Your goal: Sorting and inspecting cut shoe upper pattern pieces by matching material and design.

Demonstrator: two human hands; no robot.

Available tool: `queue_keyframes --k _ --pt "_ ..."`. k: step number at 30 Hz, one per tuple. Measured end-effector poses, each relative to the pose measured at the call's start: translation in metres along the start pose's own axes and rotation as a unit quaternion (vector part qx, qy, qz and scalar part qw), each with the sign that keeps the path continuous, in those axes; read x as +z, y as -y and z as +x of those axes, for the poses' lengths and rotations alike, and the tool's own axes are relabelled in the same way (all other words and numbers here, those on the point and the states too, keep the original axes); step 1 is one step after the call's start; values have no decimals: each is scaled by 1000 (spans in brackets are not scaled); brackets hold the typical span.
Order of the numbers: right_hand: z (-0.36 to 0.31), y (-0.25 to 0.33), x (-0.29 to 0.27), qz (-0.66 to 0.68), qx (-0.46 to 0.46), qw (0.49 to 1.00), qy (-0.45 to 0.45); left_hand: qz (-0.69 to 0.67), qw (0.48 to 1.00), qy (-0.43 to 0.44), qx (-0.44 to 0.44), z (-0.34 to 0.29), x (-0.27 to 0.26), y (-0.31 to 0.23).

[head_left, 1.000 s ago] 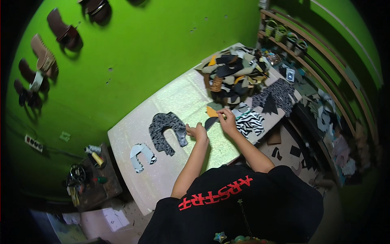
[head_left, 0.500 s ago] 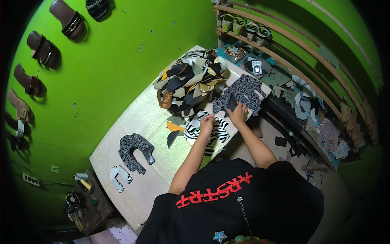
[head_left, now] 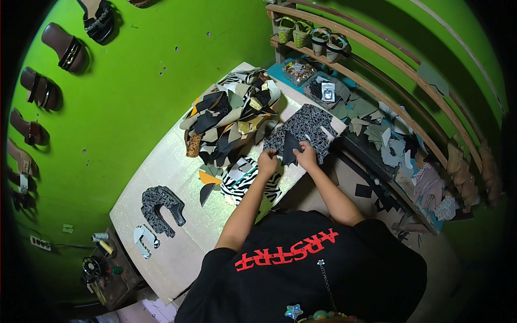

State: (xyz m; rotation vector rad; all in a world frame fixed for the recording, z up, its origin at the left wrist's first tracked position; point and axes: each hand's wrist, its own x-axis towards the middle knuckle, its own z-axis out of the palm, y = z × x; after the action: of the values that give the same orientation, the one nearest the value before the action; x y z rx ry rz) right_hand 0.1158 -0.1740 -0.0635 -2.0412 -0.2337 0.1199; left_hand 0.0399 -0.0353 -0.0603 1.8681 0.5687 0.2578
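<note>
My right hand (head_left: pixel 306 156) pinches the right edge of a dark, pointed leather piece (head_left: pixel 291 144). This piece lies over a black-and-grey patterned sheet (head_left: pixel 315 119) at the table's right edge. Just left of it my left hand (head_left: pixel 267 162) is closed, its fingertips pressed together; whatever they hold is too small to make out. Beneath and beside my left wrist lie zebra-striped pieces (head_left: pixel 245 188). A high heap of mixed leather scraps (head_left: pixel 229 126) rises beyond my left hand.
A stack of curved patterned pieces (head_left: pixel 156 207) and pale U-shaped pieces (head_left: pixel 144 240) lie on the white table (head_left: pixel 129 207) at left. Right of it, a low bench holds scraps (head_left: pixel 396 151). A wooden rack (head_left: pixel 366 46) carries small baskets (head_left: pixel 302 35). Sandals (head_left: pixel 64 46) hang on the green wall.
The dark leather piece now shows more of its face, spread flatter over the patterned sheet. My hands have shifted slightly with it. The whole view has swung a little to the right.
</note>
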Motion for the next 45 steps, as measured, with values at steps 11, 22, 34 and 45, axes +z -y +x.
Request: queue_keyframes --k 11,22,34,45 --pt "13 -35 -8 75 9 996 53 279 959 -38 -41 7 7 -27" --pt "-13 14 -13 -212 -90 971 60 344 929 -130 -32 4 -4 -34" --pt "41 7 -37 -262 -21 963 59 291 944 -119 -96 42 -6 -20" --pt "48 -3 -26 -251 -20 967 40 314 915 -234 100 35 -8 -20"
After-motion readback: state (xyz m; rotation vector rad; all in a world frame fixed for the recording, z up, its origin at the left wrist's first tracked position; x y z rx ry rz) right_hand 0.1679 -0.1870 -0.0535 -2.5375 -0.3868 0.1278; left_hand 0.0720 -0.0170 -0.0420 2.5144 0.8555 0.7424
